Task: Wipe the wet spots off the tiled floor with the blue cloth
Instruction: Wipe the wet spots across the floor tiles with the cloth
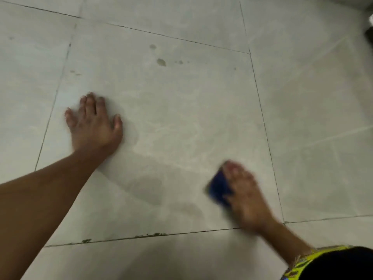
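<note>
My right hand presses a dark blue cloth flat onto the grey tiled floor at the lower right; the hand is blurred and covers most of the cloth. My left hand lies flat on the same tile at the left, fingers spread, holding nothing. Several small dark wet spots dot the far part of this tile, above both hands. A faint damp smear shows between my hands.
Dark grout lines frame the large tile, with dirty specks along the near one. A dark object sits at the far right edge. A black and yellow piece of clothing fills the bottom right corner.
</note>
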